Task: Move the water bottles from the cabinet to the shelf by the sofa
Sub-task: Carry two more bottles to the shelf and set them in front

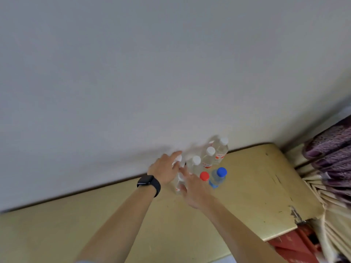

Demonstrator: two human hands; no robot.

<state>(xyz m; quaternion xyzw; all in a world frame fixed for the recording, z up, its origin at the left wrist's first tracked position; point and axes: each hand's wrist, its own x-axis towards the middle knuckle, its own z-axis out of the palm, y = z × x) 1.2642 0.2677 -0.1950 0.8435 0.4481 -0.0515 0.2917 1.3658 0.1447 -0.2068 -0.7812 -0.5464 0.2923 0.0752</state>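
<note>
Several clear water bottles stand close together against the wall on a yellowish wooden top (247, 186). Three white-capped ones (209, 158) form the back row; a red-capped bottle (204, 176) and a blue-capped bottle (218, 177) stand in front. The leftmost bottle (179, 184), white-capped with a red label, stands between my hands. My left hand (165, 169), with a black watch on the wrist, lies against its top with fingers extended. My right hand (193, 190) reaches its lower side with straight fingers. The picture is blurred by motion here.
A plain white wall (152, 73) rises right behind the bottles. To the right hang purple patterned fabric (330, 149) and beige pleated cloth (334, 215). Red crates (292, 245) sit below the top's chipped right corner.
</note>
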